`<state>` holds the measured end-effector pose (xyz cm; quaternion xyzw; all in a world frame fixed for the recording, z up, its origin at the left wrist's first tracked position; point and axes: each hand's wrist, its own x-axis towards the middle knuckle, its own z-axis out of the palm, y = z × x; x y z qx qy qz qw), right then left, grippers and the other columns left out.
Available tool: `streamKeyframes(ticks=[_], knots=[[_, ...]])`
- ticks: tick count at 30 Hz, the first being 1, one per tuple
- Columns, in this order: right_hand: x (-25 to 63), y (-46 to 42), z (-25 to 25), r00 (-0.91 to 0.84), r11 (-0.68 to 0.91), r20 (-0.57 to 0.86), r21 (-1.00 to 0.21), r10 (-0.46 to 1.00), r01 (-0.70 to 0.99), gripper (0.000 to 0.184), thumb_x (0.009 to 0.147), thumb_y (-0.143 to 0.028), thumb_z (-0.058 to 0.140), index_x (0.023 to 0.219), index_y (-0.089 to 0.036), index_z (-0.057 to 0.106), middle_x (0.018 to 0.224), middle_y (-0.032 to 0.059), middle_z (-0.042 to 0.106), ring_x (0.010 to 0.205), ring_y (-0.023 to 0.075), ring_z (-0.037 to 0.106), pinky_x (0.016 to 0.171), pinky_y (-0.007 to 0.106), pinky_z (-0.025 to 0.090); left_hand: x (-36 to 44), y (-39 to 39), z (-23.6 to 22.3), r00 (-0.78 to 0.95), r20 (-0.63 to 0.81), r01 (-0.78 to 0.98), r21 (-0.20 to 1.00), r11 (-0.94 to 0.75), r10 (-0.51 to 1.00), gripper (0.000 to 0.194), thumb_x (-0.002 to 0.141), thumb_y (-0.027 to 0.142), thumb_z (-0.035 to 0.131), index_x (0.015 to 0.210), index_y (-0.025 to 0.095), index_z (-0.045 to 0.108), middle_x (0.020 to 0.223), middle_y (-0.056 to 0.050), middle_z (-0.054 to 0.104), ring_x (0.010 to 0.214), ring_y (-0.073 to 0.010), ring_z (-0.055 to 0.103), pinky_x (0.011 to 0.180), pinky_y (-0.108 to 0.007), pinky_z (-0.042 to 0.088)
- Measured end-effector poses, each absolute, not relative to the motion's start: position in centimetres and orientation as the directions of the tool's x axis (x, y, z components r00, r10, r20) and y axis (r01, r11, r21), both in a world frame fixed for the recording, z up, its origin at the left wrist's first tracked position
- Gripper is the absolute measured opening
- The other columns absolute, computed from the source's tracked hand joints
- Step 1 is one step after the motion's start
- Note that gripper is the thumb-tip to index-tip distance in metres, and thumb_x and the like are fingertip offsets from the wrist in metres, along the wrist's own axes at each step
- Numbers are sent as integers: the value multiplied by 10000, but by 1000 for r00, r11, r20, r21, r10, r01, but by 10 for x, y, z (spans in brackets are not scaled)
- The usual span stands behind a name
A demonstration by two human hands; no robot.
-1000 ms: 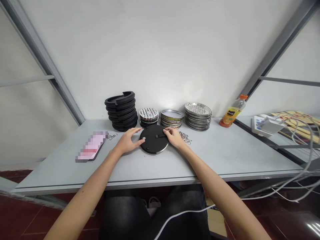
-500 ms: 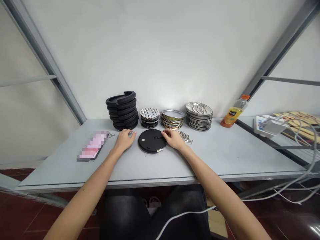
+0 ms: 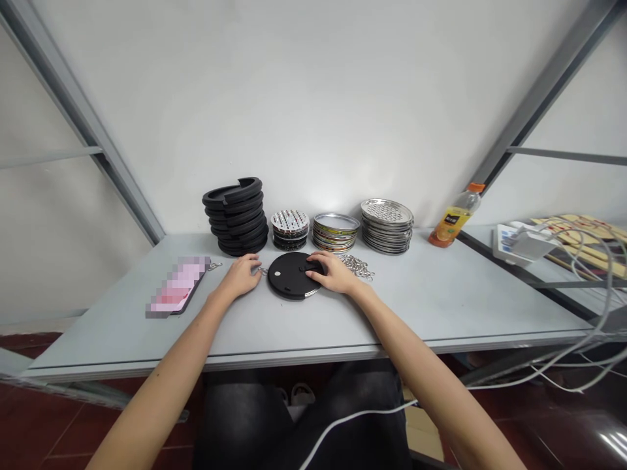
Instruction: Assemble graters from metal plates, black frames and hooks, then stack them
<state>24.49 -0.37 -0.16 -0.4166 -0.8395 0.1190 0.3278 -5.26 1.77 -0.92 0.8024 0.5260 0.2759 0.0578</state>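
- Pale grey tabletop (image 3: 392, 307), smooth and matte, backed by a white wall, with grey steel frame bars (image 3: 73, 111) slanting up on both sides
- Along the back edge, left to right: a leaning stack of black notched rings (image 3: 236, 219), a short stack of speckled round discs (image 3: 290, 228), a stack of metal-rimmed lids (image 3: 336, 233) with multicoloured edges, and a stack of perforated steel plates (image 3: 386, 227)
- Farther right, near the table's corner: a plastic bottle of orange drink (image 3: 453, 222) with an orange cap
- Beyond the table's right end: a white power strip (image 3: 509, 243), tangled pale cables (image 3: 607, 287), and flat wooden boards (image 3: 582, 241) with red markings
- Left of the hands: a flat pink object (image 3: 176, 287), too blurred to identify, with small metal clips (image 3: 214, 266) just beside it
- Directly behind the disc's right side: a loose heap of metal key rings (image 3: 356, 266), nearly touching the right hand
- At front centre of the table: a round black disc (image 3: 287, 277), flat and matte, with a thin silver rim, a small pale dot near its left edge, and a short raised tab partly under the fingers
- Right hand (image 3: 336, 273): fingers spread and laid over the disc's right side, pressing down, no pinch
- Left hand (image 3: 240, 275): lightly curled, palm down on the table, fingertips just beside the disc's left edge, holding nothing
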Motion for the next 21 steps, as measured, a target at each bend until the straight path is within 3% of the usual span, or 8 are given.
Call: streamKeyframes(ticks=[8, 17, 21], knots=[[244, -2, -4, -395, 577, 429, -491, 812, 653, 346, 877, -350, 542, 1158, -165, 622, 1150, 130, 636, 1087, 257, 573, 993, 428, 419, -49, 14, -4, 361, 369, 761, 413, -500, 856, 229, 805, 342, 557, 865, 200, 726, 1105, -102, 659, 1027, -276, 608, 971, -446, 454], [243, -2, 0, -350, 548, 435, -519, 830, 655, 315, 864, -338, 565, 1106, -166, 666, 1139, 125, 673, 1064, 275, 617, 972, 432, 447, -50, 16, -9, 283, 377, 783, 441, -439, 882, 169, 787, 323, 584, 722, 187, 660, 1025, -115, 671, 1010, -292, 593, 951, -457, 447], [246, -2, 1, -365, 539, 399, -568, 841, 622, 291, 885, -284, 521, 1117, -193, 672, 1190, 104, 666, 1138, 273, 602, 1007, 439, 434, -51, 14, -7, 277, 381, 788, 436, -435, 882, 182, 787, 329, 582, 847, 179, 666, 991, -107, 661, 1010, -294, 582, 936, -451, 450]])
